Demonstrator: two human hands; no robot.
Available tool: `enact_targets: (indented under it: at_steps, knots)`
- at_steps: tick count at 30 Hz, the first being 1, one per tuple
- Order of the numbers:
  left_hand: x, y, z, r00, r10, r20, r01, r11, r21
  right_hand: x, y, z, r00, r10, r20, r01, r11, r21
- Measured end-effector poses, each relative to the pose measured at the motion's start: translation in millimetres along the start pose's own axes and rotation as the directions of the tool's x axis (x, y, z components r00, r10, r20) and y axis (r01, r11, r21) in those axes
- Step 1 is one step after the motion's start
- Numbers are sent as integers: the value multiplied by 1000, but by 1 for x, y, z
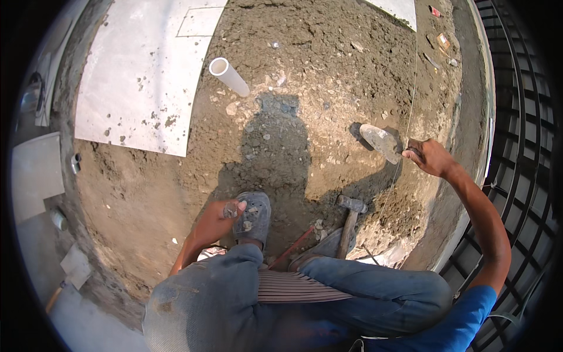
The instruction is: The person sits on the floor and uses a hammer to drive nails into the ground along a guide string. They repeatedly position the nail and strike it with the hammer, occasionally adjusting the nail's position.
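Note:
My right hand (pixel 427 157) is shut on the handle of a mason's trowel (pixel 379 140), whose blade points up and left over rough mortar (pixel 281 176). A thin string line (pixel 411 105) runs beside the trowel. Near my left shoe, my left hand (pixel 222 215) holds a small, roundish, greyish object (pixel 230 210) that I cannot identify. A hammer (pixel 351 220) with a wooden handle leans by my right shoe. Between my feet lies a thin red stick (pixel 292 247). Large pale tiles (pixel 140 88) lie on the left, speckled with mortar.
A white plastic pipe (pixel 229 77) stands up from the mortar ahead. Another pale tile (pixel 398 11) lies at the top right. Litter (pixel 443 41) is on the ground near the right wall edge. A dark metal grille (pixel 521 132) borders the right side. A short pipe stub (pixel 75 163) is at the left.

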State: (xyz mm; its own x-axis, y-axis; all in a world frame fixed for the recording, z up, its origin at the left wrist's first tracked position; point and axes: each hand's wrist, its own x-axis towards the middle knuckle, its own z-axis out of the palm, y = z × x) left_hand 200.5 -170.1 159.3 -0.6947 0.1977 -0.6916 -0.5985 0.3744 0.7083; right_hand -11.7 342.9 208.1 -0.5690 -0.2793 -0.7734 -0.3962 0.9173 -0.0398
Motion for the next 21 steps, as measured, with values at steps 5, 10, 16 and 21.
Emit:
enact_targets:
  at_steps: [5,10,16,21]
  knots:
    - [-13,-54,28,975,-216,-47,215,976,-18,33,-10,38,1000,-6,27,6,1000,9]
    - [-12,-44,41,941,-311,-133,300,949,-94,61,-29,32,997,-76,-6,75,997,-36]
    - [5,-37,50,962,-196,-192,174,976,-129,70,-32,21,997,-64,37,66,997,-46]
    - [14,-32,56,978,-164,-133,155,985,-72,81,-40,3,966,-224,-127,254,911,325]
